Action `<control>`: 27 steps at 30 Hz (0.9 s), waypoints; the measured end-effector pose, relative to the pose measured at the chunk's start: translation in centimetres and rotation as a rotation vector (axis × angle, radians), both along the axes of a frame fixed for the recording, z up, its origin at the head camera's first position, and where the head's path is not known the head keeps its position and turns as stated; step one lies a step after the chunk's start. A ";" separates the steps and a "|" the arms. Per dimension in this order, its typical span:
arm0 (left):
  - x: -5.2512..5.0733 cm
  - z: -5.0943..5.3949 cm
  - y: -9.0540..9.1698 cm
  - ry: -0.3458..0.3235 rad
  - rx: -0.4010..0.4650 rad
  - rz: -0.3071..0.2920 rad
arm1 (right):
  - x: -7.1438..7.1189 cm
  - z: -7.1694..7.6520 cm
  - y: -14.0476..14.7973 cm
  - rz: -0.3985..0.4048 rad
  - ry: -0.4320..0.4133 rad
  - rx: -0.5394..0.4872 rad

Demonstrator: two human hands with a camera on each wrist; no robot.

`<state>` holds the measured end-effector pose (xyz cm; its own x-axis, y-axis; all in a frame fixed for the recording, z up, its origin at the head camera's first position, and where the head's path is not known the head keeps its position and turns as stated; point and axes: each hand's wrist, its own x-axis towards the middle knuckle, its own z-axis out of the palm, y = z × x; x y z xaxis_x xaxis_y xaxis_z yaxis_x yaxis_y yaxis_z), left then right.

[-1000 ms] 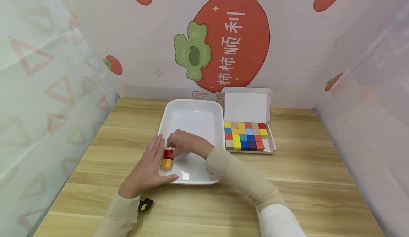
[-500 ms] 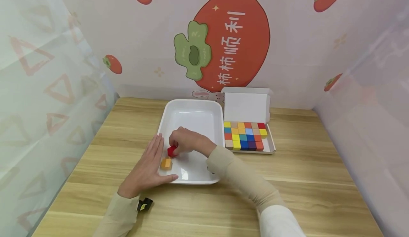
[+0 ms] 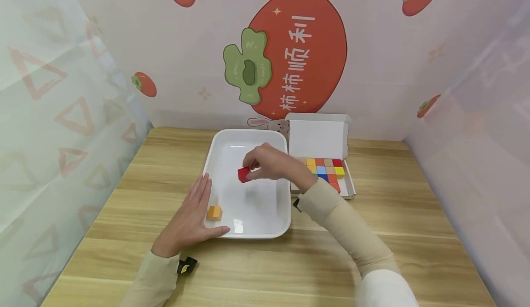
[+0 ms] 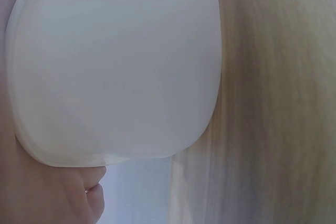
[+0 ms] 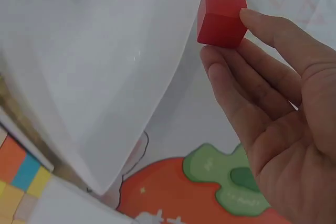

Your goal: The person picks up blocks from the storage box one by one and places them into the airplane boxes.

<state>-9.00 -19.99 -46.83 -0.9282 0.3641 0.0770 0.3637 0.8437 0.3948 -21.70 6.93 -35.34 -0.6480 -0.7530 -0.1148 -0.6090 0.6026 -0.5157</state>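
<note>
A red cube (image 3: 244,174) is pinched between the thumb and fingers of my right hand (image 3: 267,162), held up over the white tray (image 3: 248,234). The right wrist view shows the same red cube (image 5: 222,17) at the fingertips. My left hand (image 3: 188,217) rests along the tray's near left corner, fingers straight on the left rim and thumb on the front rim. Inside that corner sits an orange cube (image 3: 214,213), apart from the left hand's thumb. In the left wrist view the tray's outer side (image 4: 115,66) fills much of the picture, with part of the left hand (image 4: 44,192) against it.
Right of the tray stands a white box (image 3: 318,139) with its lid up, holding several coloured cubes (image 3: 332,178); my right forearm hides part of them. A wall sheet with a persimmon print (image 3: 304,54) closes off the back of the wooden table (image 3: 372,233).
My right hand has picked the red cube up from beside the orange cube and carried it right and toward the back. The left hand has stayed at the tray's rim.
</note>
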 end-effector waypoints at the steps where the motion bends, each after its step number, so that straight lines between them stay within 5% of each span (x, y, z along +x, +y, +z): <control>1: 0.0 0.0 0.0 -0.002 0.002 0.002 | 0.0 0.3 0.8 -0.020 -0.009 -0.012; 10: -0.1 -0.1 -0.2 0.055 0.015 -0.035 | 0.1 0.6 9.0 -0.194 -0.027 -0.058; 27: 0.0 -0.1 0.0 0.047 0.018 -0.025 | 0.7 -1.7 22.2 -0.409 0.012 -0.017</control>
